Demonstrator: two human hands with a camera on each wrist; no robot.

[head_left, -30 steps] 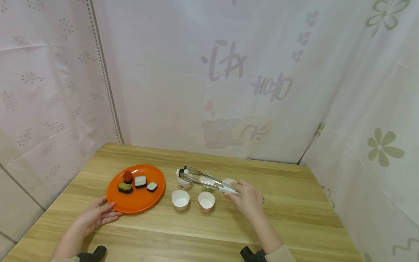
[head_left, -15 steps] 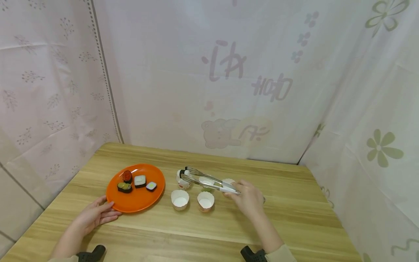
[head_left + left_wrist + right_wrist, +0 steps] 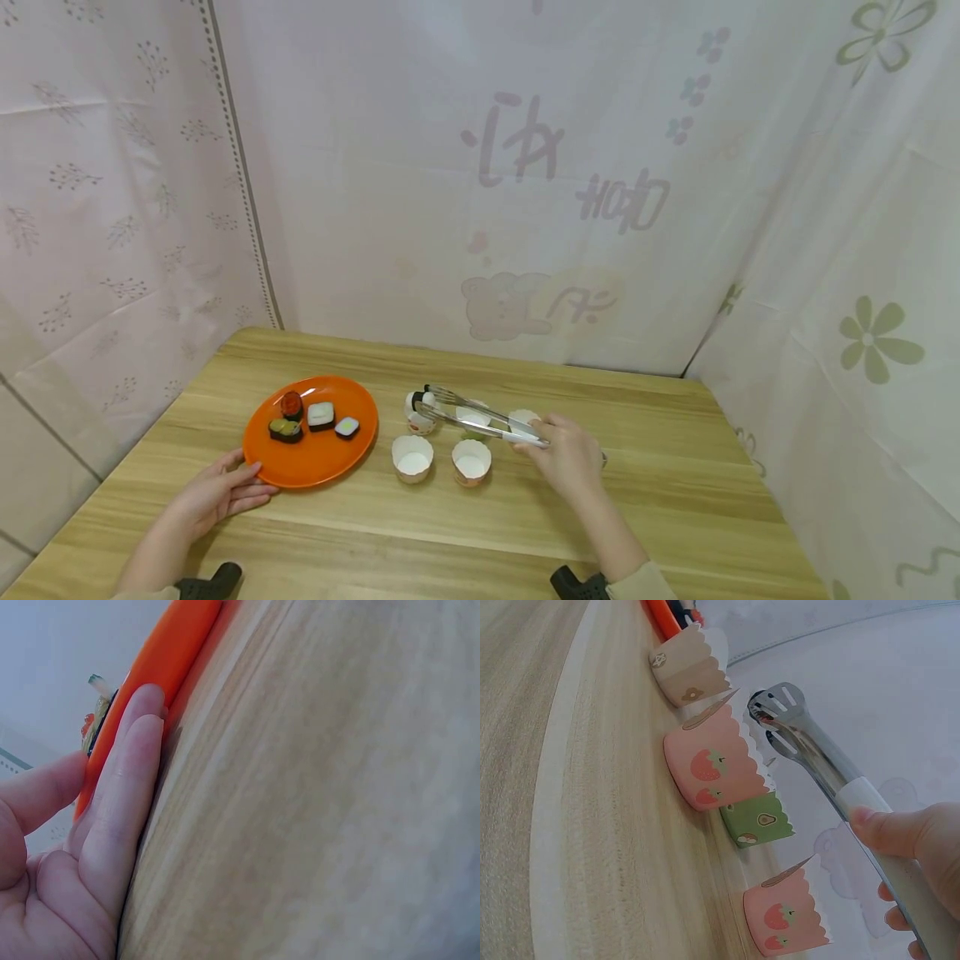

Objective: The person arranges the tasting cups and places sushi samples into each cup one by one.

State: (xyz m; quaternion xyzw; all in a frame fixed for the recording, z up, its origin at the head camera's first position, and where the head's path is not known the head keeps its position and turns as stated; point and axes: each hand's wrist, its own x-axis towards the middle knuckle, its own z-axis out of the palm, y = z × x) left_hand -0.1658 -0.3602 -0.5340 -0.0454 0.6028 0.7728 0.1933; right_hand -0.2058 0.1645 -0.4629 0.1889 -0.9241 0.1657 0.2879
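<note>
My left hand (image 3: 217, 496) pinches the near-left rim of an orange plate (image 3: 315, 462), thumb on top and fingers underneath. On the plate sit several sushi pieces: one with red topping (image 3: 292, 406), one with olive-green topping (image 3: 285, 430), a white-topped one (image 3: 321, 415) and a small roll (image 3: 347, 427). My right hand (image 3: 572, 458) grips metal tongs (image 3: 483, 410) with white handles. Between the tong tips is a black-and-white sushi piece (image 3: 417, 401), over the back-left paper cup (image 3: 422, 426); the tips partly hide it.
Two paper cups stand in front, the left cup (image 3: 412, 471) and the right cup (image 3: 471, 472). Behind them are a green avocado-print cup (image 3: 757, 819) and a pink strawberry cup (image 3: 786, 913). Patterned curtains (image 3: 420, 208) enclose the wooden table (image 3: 420, 542).
The tong tips and the sushi piece between them have dipped slightly toward the back-left cup. My left hand and the plate stay essentially where they were.
</note>
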